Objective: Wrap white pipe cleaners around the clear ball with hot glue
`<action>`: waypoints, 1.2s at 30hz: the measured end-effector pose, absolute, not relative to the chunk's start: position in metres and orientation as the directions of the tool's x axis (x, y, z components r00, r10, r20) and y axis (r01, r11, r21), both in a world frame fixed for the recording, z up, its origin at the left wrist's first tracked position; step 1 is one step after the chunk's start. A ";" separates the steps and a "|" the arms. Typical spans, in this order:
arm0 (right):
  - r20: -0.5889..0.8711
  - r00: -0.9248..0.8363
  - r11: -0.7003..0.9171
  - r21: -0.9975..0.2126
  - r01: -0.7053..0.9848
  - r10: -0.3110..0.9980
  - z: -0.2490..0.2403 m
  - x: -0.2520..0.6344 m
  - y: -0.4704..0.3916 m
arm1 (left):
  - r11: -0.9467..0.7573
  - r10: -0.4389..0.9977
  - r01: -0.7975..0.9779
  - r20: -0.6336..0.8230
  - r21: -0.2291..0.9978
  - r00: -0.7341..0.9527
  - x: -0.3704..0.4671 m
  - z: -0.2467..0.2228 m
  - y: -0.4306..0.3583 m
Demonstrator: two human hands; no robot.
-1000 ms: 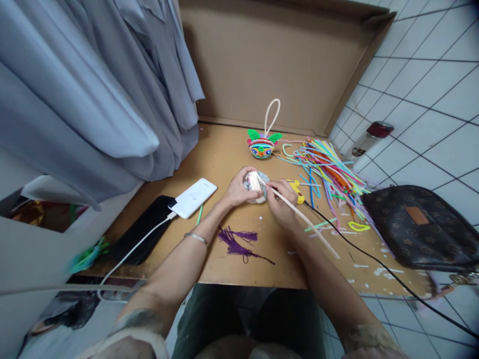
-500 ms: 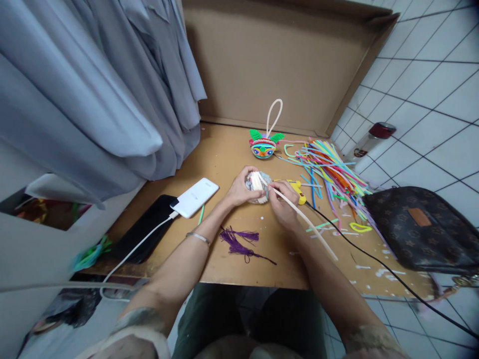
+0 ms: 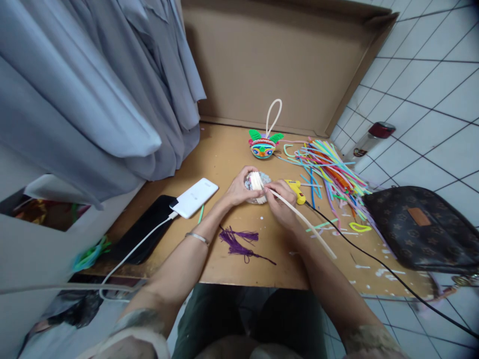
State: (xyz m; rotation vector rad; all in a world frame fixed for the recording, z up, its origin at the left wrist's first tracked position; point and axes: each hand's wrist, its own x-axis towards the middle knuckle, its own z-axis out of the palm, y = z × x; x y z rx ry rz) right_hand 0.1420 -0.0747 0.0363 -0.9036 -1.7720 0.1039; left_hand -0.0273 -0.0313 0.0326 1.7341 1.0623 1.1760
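Note:
My left hand (image 3: 240,188) is closed around the left side of a round ball (image 3: 256,182), greyish and see-through at its edges, with white fuzzy strips laid across its middle. Between the pinched fingers of my right hand (image 3: 281,200) is a long white pipe cleaner (image 3: 305,219). Its near end touches or almost touches the ball's right side, and its tail slopes down over my right wrist. Just beyond my right hand lies a yellow glue gun (image 3: 297,192), its black cable trailing right. Purple tassels (image 3: 239,242) lie between my forearms.
A colourful animal-face ornament (image 3: 263,148) with a white loop stands behind the ball. Many pipe cleaners (image 3: 333,172) spread at right, beside a brown bag (image 3: 422,229) and a bottle (image 3: 370,139). At left are a white power bank (image 3: 196,197) and a black tablet-like slab (image 3: 149,232).
My right fingertips have shifted slightly left along the pipe cleaner, nearer the ball. The pipe cleaner's end no longer shows across the ball's top. My left hand keeps its hold.

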 end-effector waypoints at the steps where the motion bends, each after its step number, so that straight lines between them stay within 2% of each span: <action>1: 0.774 -0.133 0.708 -0.476 0.522 0.619 0.036 0.143 -0.075 | -0.355 0.924 0.212 0.308 0.910 0.226 -0.027 0.033 -0.031; 10: 0.766 -0.153 0.709 -0.473 0.523 0.625 0.035 0.144 -0.074 | -0.353 0.917 0.157 0.308 0.922 0.253 -0.029 0.030 -0.029; 17: 0.761 -0.174 0.708 -0.459 0.537 0.625 0.035 0.143 -0.075 | -0.354 0.893 0.044 0.323 0.934 0.314 -0.036 0.022 -0.023; 20: 0.760 -0.188 0.711 -0.447 0.543 0.622 0.035 0.143 -0.075 | -0.335 0.901 -0.047 0.335 0.941 0.277 -0.034 0.017 -0.020; 25: 0.772 -0.204 0.721 -0.418 0.552 0.603 0.031 0.141 -0.074 | -0.296 0.935 -0.104 0.310 0.950 0.171 -0.025 0.016 -0.021; 36: 0.790 -0.210 0.744 -0.400 0.535 0.576 0.026 0.141 -0.070 | -0.270 0.948 -0.110 0.284 0.957 0.142 -0.023 0.018 -0.023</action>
